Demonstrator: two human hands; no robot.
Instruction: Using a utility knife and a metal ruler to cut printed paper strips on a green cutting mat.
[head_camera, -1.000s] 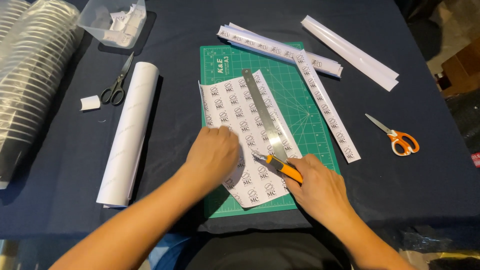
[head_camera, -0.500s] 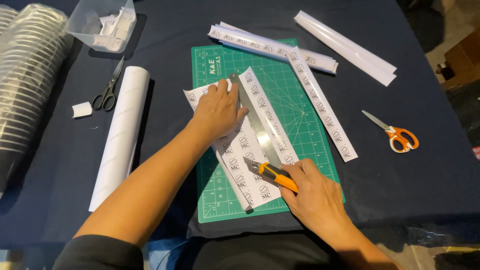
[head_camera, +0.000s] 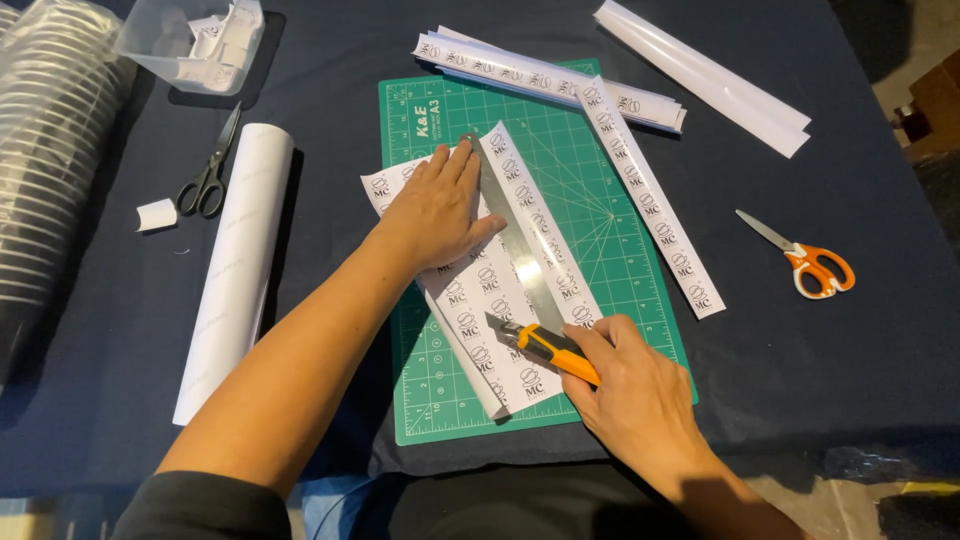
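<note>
The left hand (head_camera: 435, 210) lies flat, fingers spread, pinning the steel ruler (head_camera: 510, 245) and printed label sheet (head_camera: 480, 300) to the green cutting mat (head_camera: 600, 240). The right hand (head_camera: 640, 390) grips the orange utility knife (head_camera: 545, 345), blade against the ruler's edge for guidance.

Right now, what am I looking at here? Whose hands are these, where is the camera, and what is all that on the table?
No machine here: a person's two bare hands, filmed by a camera worn on their head, looking down. The left hand presses flat on a metal ruler and a printed paper sheet lying on a green cutting mat. The right hand has its grip on an orange utility knife, its blade at the ruler's edge. Around them: cut paper strips, a white paper roll, black scissors and orange scissors.
</note>
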